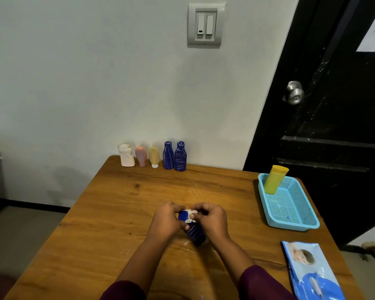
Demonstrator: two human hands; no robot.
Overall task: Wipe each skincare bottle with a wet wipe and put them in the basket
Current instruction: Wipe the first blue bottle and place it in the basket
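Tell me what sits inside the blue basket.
One yellow bottle stands tilted in the far left corner of the blue basket, and a small blue speck lies on its mesh floor. The corner behind the bottle is covered.

Head view, downward over table (128, 213)

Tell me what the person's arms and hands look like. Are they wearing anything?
The left hand and right hand are bare: no gloves, and no rings or watch that I can see. The forearms are bare too. A dark purple left sleeve and right sleeve start near the elbows.
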